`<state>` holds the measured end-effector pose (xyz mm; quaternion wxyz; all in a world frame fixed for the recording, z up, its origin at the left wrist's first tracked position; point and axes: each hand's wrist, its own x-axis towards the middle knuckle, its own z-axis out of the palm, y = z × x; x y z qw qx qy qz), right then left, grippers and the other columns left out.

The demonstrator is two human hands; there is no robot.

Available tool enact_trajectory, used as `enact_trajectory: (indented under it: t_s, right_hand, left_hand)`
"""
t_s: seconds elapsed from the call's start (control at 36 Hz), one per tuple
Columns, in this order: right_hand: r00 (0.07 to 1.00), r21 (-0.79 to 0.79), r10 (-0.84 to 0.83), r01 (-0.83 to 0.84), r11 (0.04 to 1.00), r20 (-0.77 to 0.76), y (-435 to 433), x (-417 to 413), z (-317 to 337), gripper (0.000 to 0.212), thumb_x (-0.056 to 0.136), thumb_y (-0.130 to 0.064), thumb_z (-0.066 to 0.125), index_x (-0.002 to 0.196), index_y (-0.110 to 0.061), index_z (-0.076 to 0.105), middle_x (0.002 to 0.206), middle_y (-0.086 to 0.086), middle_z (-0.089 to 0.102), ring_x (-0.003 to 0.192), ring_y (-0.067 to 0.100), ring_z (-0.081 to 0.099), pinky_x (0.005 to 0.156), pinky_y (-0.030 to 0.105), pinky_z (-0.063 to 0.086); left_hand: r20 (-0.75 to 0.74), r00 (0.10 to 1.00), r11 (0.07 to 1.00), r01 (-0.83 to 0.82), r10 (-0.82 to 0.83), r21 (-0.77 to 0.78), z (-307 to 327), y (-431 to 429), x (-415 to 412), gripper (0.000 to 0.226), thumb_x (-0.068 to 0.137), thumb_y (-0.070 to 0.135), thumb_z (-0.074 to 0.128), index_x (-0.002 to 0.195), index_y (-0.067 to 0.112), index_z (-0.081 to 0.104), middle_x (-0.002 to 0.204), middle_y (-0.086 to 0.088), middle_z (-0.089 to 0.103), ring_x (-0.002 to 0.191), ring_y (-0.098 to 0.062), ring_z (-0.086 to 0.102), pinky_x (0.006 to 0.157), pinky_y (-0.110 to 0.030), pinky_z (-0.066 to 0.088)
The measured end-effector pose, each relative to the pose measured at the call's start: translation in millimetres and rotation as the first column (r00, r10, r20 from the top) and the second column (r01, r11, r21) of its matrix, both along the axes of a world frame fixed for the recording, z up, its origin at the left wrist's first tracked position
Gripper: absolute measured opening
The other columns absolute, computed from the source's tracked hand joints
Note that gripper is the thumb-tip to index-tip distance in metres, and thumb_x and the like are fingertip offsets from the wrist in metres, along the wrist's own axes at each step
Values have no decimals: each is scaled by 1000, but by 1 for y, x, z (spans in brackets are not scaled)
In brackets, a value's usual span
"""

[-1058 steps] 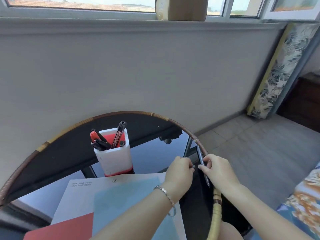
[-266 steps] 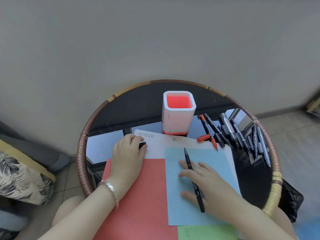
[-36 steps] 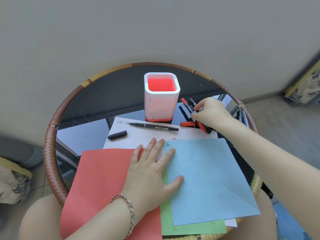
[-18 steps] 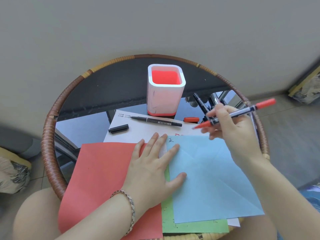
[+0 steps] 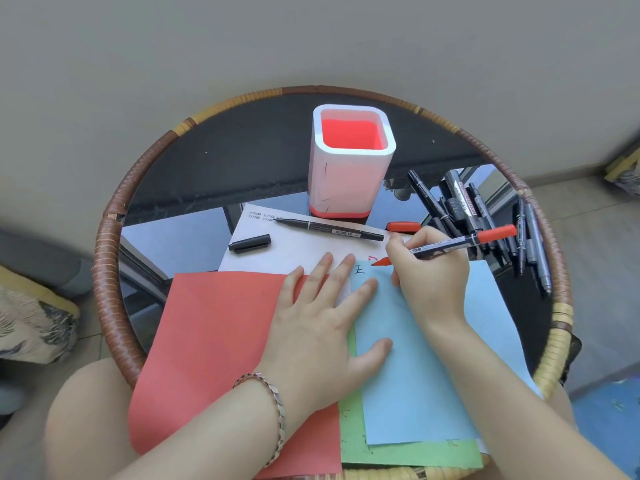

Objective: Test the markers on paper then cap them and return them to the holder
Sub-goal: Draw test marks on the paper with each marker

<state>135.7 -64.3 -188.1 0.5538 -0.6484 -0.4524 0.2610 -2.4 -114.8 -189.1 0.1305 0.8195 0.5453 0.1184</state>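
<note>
R hand (image 5: 429, 271) pinches the red marker (image 5: 450, 244) low on the barrel, tip down at the blue paper (image 5: 415, 375) top edge. Light, stiff, slick plastic, so gripping near the tip looks best for control. L hand (image 5: 322, 327) lies flat, fingers spread, pinning the sheets. Holder (image 5: 349, 181) sits at the back w/ nothing in it. Marker pile (image 5: 464, 206) and rattan rim (image 5: 107, 271) crowd the right side; more room on the left.

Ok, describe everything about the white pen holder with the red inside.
The white square pen holder looks plastic, with rounded corners, red lining and red base band. It stands upright and empty at the back of the rattan-rimmed round table, behind the white paper sheet. Dark pen marks streak its front. Nothing touches its sides.
</note>
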Motion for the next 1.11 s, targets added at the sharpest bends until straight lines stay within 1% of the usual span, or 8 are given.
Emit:
enact_trajectory:
  t_s: [0.19,0.31,0.42,0.5,0.56,0.81,1.0,1.11]
  right_hand:
    - [1000,48,21,-20,999,-18,-1,0,-1,37,75,-5,60,48,-18,38,36,-5,46,34,2,46,40,7,33]
    - [998,82,54,-56,995,28,2,-2,-3,41,74,-3,59,47,-22,35,42,-4,43,41,10,50,46,13,37]
    - [997,92,73,-75,993,28,3,-3,-3,42,74,-1,59,47,-22,34,40,-9,40,36,2,45,44,8,35]
    - [996,102,78,-82,991,41,4,-3,-3,42,74,0,59,48,-22,34,43,0,42,35,1,45,43,8,34]
    - [996,102,85,-88,991,35,4,-3,-3,42,74,0,59,47,-21,34,41,-7,42,34,-1,47,43,8,34]
    - [991,78,99,-105,991,86,4,-2,-5,43,75,-3,59,46,-22,33,34,-11,43,36,0,49,48,19,37]
    - [994,94,56,-65,993,96,3,-1,-5,43,75,1,57,47,-20,33,33,-13,44,36,-4,48,46,7,31]
    - [995,84,62,-68,994,75,4,-1,-5,42,75,1,58,47,-19,34,33,-14,43,35,-4,48,46,8,32]
  left_hand:
    - [1,1000,1000,-3,3,-9,1,0,0,72,71,69,18,138,42,26,154,8,8,141,-12,-3,110,-38,-9]
    - [13,1000,1000,1,0,-21,3,0,0,70,72,67,23,136,40,31,154,6,15,141,-14,3,111,-39,-5]
    - [27,1000,1000,3,-3,-24,4,0,1,69,72,66,26,134,38,36,152,4,20,141,-16,9,111,-40,-2]
    - [30,1000,1000,0,1,-29,5,0,1,68,72,65,28,133,37,39,151,2,24,140,-18,13,110,-41,1]
    - [30,1000,1000,-2,3,-30,5,0,1,68,72,65,28,133,37,40,151,2,24,140,-18,14,110,-41,2]
    - [32,999,999,-2,3,-37,5,0,1,68,72,65,29,132,36,42,150,1,27,140,-19,17,110,-42,3]
    - [25,1000,999,-5,6,-36,6,0,1,67,72,64,31,131,36,44,148,1,31,139,-20,20,109,-42,6]
    - [24,1000,999,-5,6,-36,6,-1,1,67,72,65,31,131,36,43,149,1,30,139,-20,20,109,-42,5]
